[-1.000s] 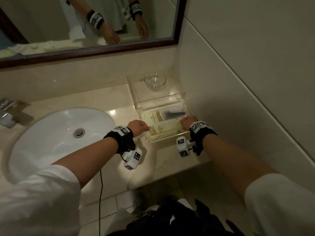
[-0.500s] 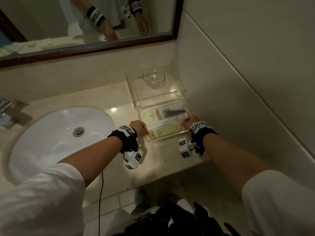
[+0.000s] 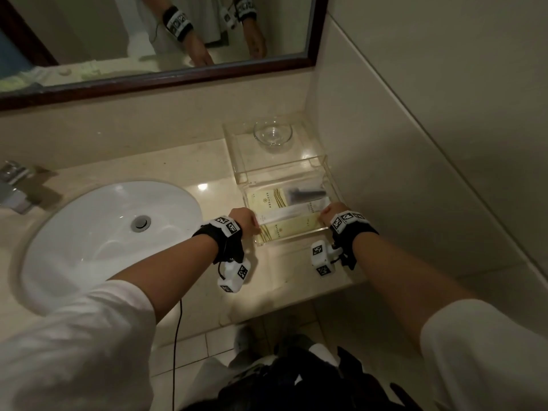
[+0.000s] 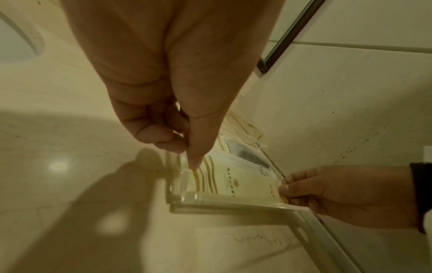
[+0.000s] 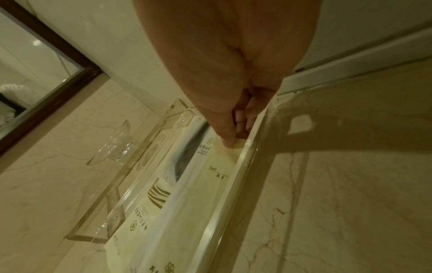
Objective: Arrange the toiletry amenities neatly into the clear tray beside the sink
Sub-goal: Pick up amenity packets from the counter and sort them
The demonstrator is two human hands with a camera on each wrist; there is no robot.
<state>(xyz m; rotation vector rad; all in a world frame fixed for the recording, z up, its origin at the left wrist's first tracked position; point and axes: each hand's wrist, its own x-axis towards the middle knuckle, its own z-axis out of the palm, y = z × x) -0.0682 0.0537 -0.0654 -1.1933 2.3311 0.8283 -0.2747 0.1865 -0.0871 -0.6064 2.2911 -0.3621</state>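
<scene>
The clear tray [image 3: 292, 239] lies on the counter right of the sink, against the side wall. In it are a cream sachet [image 3: 267, 198], a packed black comb [image 3: 305, 192], a white sachet [image 3: 290, 213] and, at the front, another cream sachet [image 3: 292, 228]. My left hand [image 3: 244, 219] pinches that front sachet's left end at the tray's left wall, with the thumb [image 4: 194, 162] inside the tray. My right hand [image 3: 332, 212] pinches the right end, its thumb [image 5: 228, 142] pressing on the serrated edge. The front sachet [image 4: 243, 186] lies flat behind the front wall [image 5: 233, 184].
A second clear tray [image 3: 237, 152] with a small glass bowl [image 3: 272, 134] stands right behind. The white sink [image 3: 89, 232] and its faucet [image 3: 14, 188] are on the left, the mirror [image 3: 148, 40] above. Bare counter [image 3: 290, 271] runs to the front edge.
The front cream sachet has shifted toward the tray's front wall, uncovering the white sachet behind it. Both hands stayed at the tray's ends. The head view has tilted slightly.
</scene>
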